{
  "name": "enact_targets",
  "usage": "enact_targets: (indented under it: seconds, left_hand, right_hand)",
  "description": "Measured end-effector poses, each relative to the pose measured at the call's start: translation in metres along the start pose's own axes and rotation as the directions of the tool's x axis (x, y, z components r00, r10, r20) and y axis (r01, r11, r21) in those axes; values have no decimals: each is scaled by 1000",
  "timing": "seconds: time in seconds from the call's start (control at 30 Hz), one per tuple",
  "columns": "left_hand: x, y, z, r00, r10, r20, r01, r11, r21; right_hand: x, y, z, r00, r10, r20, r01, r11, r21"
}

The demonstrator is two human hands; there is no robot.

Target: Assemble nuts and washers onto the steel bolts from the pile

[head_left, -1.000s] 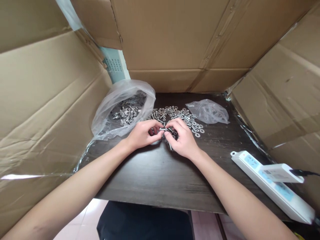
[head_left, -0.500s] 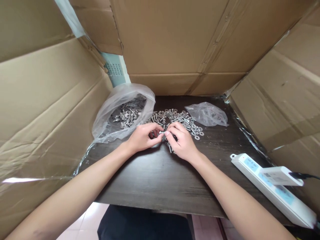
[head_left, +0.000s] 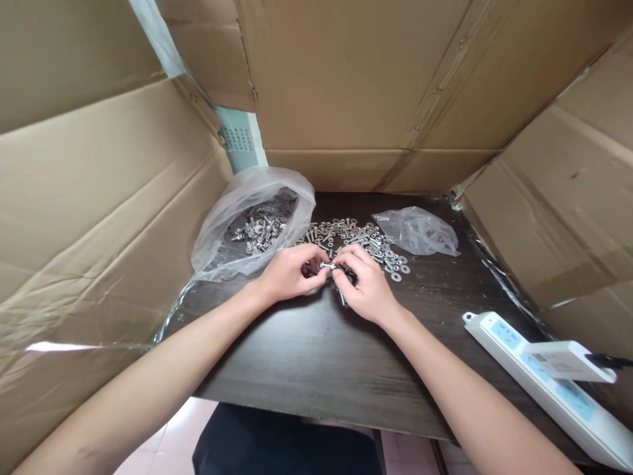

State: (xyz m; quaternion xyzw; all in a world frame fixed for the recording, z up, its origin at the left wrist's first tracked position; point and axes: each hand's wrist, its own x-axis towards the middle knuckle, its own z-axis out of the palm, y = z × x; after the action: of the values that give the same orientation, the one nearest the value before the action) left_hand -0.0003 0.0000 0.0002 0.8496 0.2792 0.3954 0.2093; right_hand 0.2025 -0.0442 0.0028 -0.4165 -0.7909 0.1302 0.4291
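My left hand (head_left: 291,274) and my right hand (head_left: 364,280) meet over the dark wooden table (head_left: 306,343), fingers pinched together on a small metal bolt (head_left: 327,265) held between them. More small metal parts show under my right palm. Just behind my hands lies a loose pile of bolts, nuts and washers (head_left: 356,237). An open clear plastic bag (head_left: 254,221) with several more bolts inside sits to the left of the pile, close to my left hand.
A smaller crumpled plastic bag (head_left: 418,231) lies at the back right. A white power strip (head_left: 548,386) with a plugged-in adapter rests at the right edge. Cardboard sheets (head_left: 99,198) wall the table on the left, back and right.
Both hands stay pinched on the bolt with small finger movements. The view has shifted slightly, nothing else on the table has moved.
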Motion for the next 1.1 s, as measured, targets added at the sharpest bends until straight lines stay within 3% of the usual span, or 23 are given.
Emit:
enact_targets:
  seconds: [1.1]
  left_hand:
    - [-1,-3,-1,999,33,7,-33,999,-30]
  right_hand:
    - [2,4,-1,1000,5,-23,-6,997,-80]
